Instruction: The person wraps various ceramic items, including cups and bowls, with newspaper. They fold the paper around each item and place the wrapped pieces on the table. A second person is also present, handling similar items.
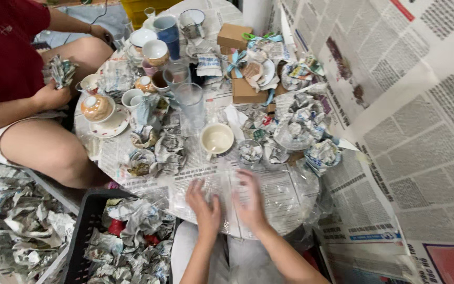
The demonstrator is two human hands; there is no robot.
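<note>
Head view, looking down on a round table (290, 208) covered in newspaper.

Lower centre of frame: the person's left hand (204, 206) and right hand (248, 199) sit side by side, both motion-blurred, fingers spread around a clear glass (226, 184) lying between them on the table's near edge. The glass is transparent and hard to outline; both hands look to be touching it, but a firm grasp versus loose contact cannot be told from the blur.

Just above the hands, centre: a cream cup (217, 139), empty, upright. Right of it, two small glasses stuffed with crumpled newspaper (249, 152), then more paper-wrapped pieces toward the right.

Upper centre: a tall clear tumbler (190, 102), a blue cup (168, 32), white bowls, cardboard boxes (248, 92) with teal ribbon.

Left of centre: an orange-patterned teapot (96, 107) on a white saucer.

Upper left: another person in a red shirt, seated at the table, their hand (53, 95) closed on a wad of crumpled newspaper (60, 71).

Lower left: a black crate (82, 231) filled with paper-wrapped items, loose crumpled paper beside it.

Right side: flat newspaper sheets (421, 131) spread out.
</note>
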